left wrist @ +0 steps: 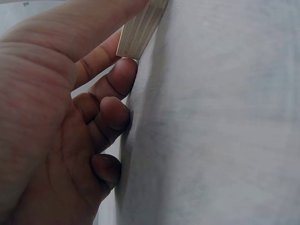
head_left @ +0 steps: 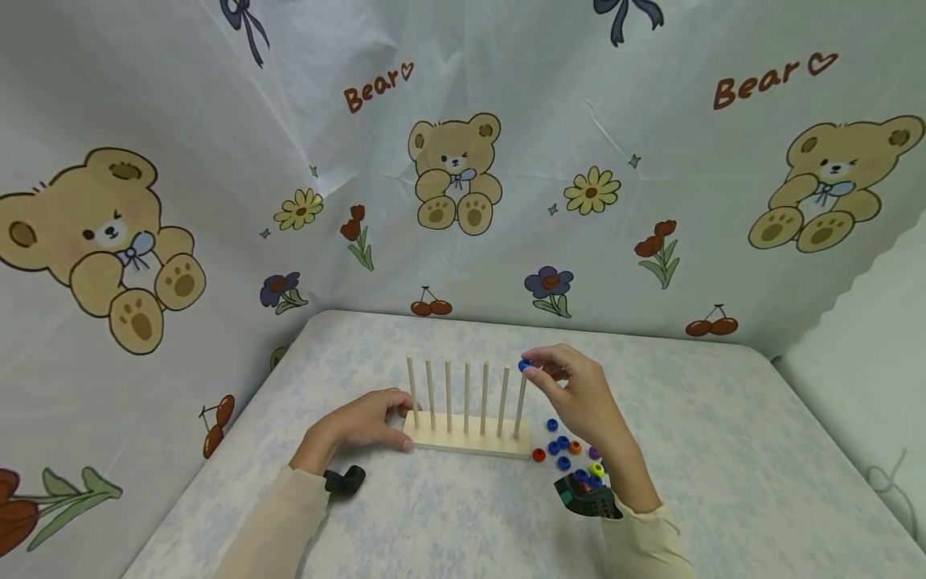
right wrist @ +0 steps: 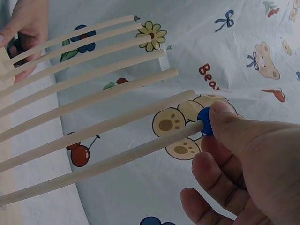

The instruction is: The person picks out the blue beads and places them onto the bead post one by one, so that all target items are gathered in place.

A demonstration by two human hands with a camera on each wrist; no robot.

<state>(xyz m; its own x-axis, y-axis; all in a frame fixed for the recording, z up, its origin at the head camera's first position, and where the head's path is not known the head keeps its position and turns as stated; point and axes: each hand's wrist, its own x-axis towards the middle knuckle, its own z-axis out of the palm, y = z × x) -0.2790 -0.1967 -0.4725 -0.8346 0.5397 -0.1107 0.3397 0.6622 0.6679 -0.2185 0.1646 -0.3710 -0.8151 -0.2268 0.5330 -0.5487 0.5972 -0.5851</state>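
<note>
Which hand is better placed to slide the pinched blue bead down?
The right hand, most likely: it pinches the blue bead at the tip of the rightmost peg. The left hand holds the wooden base at its opposite end, away from that peg.

A pale sheet (head_left: 535, 80) hangs behind the counter (head_left: 723, 450) and along its left side. It has brown bears (head_left: 456, 177), yellow flowers (head_left: 592, 191), red cherries (head_left: 440, 307) and dark bows (head_left: 618, 26). The counter is white with soft blue patches.

Bead (right wrist: 205, 122) in my right grip (head_left: 575, 392): solid blue. Peg rack (head_left: 463, 441), frame centre: pale beige. Tabletop (head_left: 434, 515), lower frame: white, mottled pale blue.
</note>
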